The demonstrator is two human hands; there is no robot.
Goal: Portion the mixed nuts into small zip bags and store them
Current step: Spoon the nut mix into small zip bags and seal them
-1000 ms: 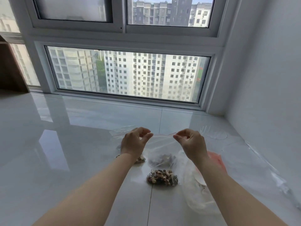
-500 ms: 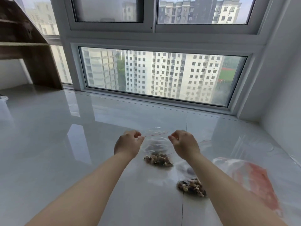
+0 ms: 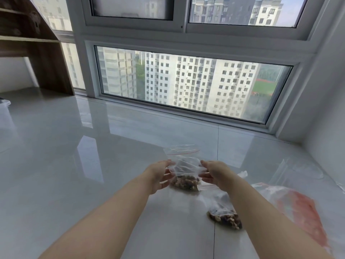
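Observation:
A small clear zip bag (image 3: 183, 164) with a red zip line stands upright on the glossy white floor, with mixed nuts (image 3: 184, 184) in its bottom. My left hand (image 3: 160, 176) is at its left side and my right hand (image 3: 212, 172) at its right side. Both palms face the bag and the fingers lie fairly straight against the plastic. A second small bag of nuts (image 3: 225, 217) lies on the floor by my right forearm.
A large crumpled plastic bag with red print (image 3: 298, 208) lies at the right, near the white wall. A low window (image 3: 186, 81) runs along the far side. A brown wooden shelf unit (image 3: 41, 53) stands at the back left, and a white container's edge (image 3: 4, 107) shows at the far left.
Both hands have let go of the bag's zip top and dropped to its sides with fingers opened. The bag now stands on the floor, left of the second bag.

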